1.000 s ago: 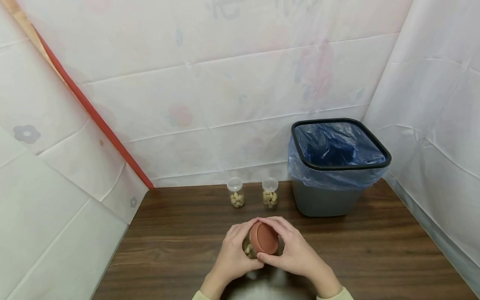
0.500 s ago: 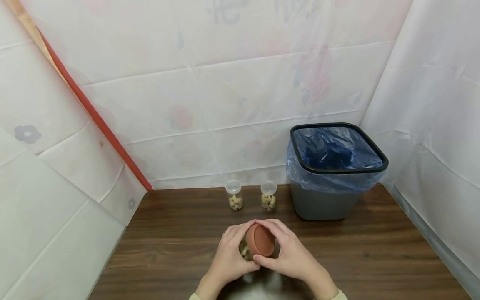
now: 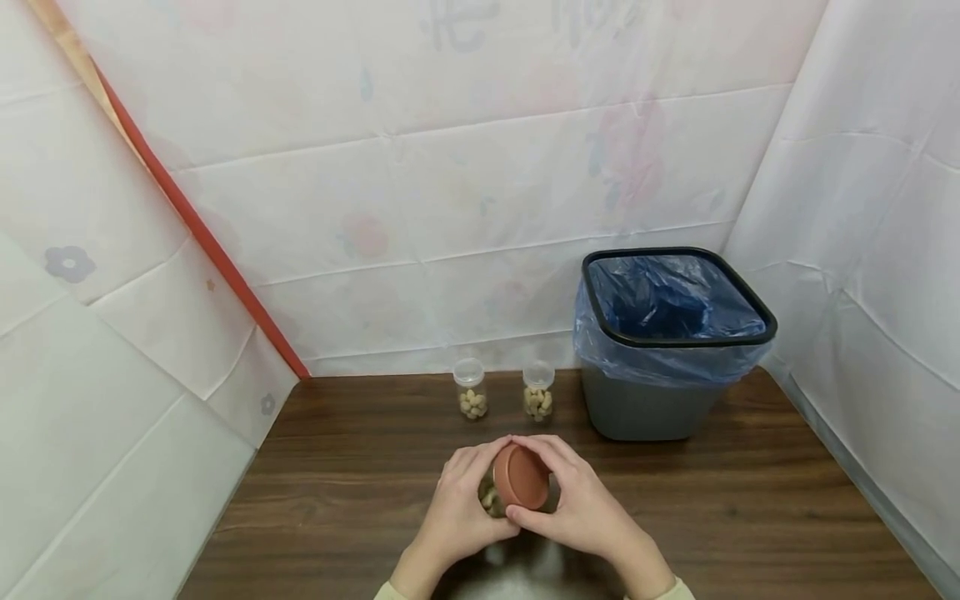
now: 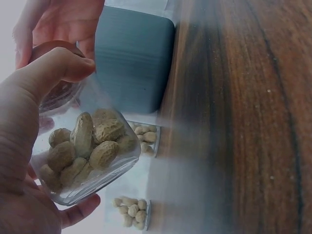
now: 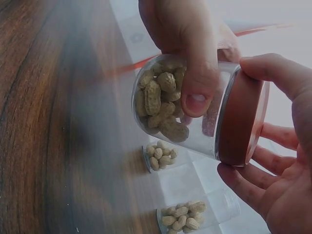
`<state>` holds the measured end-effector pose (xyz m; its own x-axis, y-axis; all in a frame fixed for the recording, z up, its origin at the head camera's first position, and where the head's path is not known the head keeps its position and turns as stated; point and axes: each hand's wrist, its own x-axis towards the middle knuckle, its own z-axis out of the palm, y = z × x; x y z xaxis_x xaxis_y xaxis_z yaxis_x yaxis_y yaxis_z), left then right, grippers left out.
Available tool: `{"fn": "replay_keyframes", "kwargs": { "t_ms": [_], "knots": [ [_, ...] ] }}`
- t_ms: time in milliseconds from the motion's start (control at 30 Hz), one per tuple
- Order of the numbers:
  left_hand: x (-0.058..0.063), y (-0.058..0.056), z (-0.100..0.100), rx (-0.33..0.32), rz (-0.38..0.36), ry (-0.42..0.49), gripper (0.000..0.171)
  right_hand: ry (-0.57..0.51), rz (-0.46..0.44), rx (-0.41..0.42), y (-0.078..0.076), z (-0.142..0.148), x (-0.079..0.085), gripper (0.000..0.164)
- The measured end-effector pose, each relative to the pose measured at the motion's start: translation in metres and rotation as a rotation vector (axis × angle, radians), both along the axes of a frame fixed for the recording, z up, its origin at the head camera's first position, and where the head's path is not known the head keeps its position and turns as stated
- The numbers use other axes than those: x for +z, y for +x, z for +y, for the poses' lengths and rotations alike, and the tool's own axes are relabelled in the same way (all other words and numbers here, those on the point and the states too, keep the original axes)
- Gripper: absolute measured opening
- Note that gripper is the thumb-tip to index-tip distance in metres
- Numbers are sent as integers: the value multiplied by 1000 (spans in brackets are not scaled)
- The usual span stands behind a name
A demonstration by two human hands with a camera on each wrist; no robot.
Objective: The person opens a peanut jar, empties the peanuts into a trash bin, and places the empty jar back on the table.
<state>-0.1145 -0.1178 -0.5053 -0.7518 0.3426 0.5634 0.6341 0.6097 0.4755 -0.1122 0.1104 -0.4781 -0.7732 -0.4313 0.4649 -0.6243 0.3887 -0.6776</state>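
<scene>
Peanut jar [image 5: 161, 107]: held tilted at lower centre of the head frame, with left grip [image 3: 459, 507] round its wall and right grip [image 3: 588, 504] pinching the lid [image 3: 523, 477]; barely changed from half a second ago, so still unopened.

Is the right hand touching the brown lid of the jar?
Touching. The right wrist view shows it: the right hand grips the brown lid between thumb and fingertips.

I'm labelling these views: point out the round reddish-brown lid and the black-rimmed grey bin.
Round reddish-brown lid [image 5: 242, 118]: right wrist view, on its side.
Black-rimmed grey bin [image 3: 641, 408]: head view, on its front wall.
</scene>
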Motion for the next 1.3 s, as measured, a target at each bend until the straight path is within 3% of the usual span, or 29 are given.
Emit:
{"fn": "replay_keyframes", "kwargs": {
  "t_ms": [267, 467, 767, 900, 1167, 1300],
  "knots": [
    [1, 2, 1, -4, -14, 1, 107, 1, 0, 2, 2, 1, 1, 81],
    [3, 0, 1, -6, 26, -14, 107, 1, 15, -18, 2, -2, 5, 84],
    [5, -1, 1, 13, 101, -83, 105, 53, -144, -296, 9, -12, 11, 81],
    [4, -1, 2, 26, 157, -93, 110, 70, -162, -360, 11, -15, 12, 74],
    [6, 0, 4, 35, 179, -89, 113, 36, -138, -352, 10, -16, 14, 54],
    [6, 2, 4, 33, 166, -81, 113, -1, -151, -325, 11, -15, 13, 53]
  ]
}}
